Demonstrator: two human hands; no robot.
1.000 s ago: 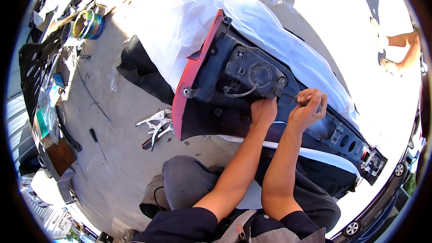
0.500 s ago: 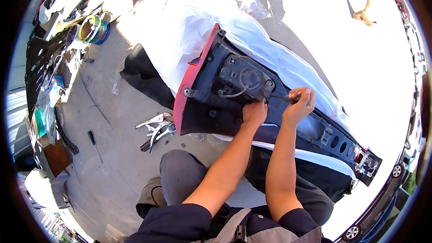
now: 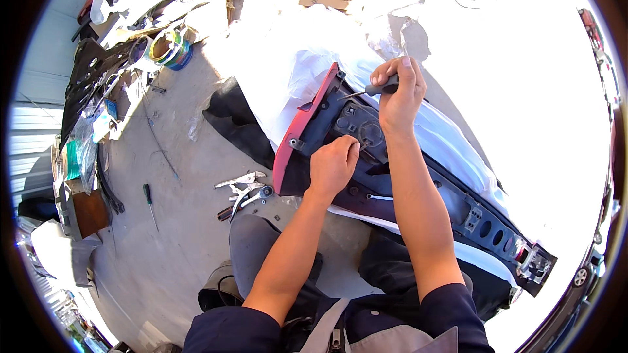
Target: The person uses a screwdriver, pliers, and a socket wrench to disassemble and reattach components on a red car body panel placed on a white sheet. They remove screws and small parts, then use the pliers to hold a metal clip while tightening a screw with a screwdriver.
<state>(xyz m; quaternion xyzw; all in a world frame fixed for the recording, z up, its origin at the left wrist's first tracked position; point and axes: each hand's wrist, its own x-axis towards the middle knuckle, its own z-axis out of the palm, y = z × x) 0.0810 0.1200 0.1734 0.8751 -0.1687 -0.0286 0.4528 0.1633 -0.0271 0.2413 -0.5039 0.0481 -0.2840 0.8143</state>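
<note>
A long dark vehicle panel (image 3: 451, 206) with a red outer edge (image 3: 304, 124) lies diagonally in front of me, its dark inner side up. Set in its left half is a black housing (image 3: 350, 116) with a round cap. My right hand (image 3: 404, 95) grips a dark-handled screwdriver (image 3: 383, 86), whose thin shaft points left over the housing's far side. My left hand (image 3: 335, 165) is closed at the housing's near edge. Its curled fingers hide what they hold, if anything. A small slender metal tool (image 3: 379, 197) rests on the panel, partly behind my right forearm.
White sheeting (image 3: 288, 78) and black cloth (image 3: 239, 121) lie under and around the panel. Pliers and a ratchet (image 3: 245, 193) are on the floor by my knee; a green-handled screwdriver (image 3: 150, 204) lies further left. Tape rolls (image 3: 171, 50) and car parts line the left side.
My right hand has lifted the screwdriver away from the housing's near right corner toward its far left side. My left hand has shifted left along the housing. The whole view has shifted slightly.
</note>
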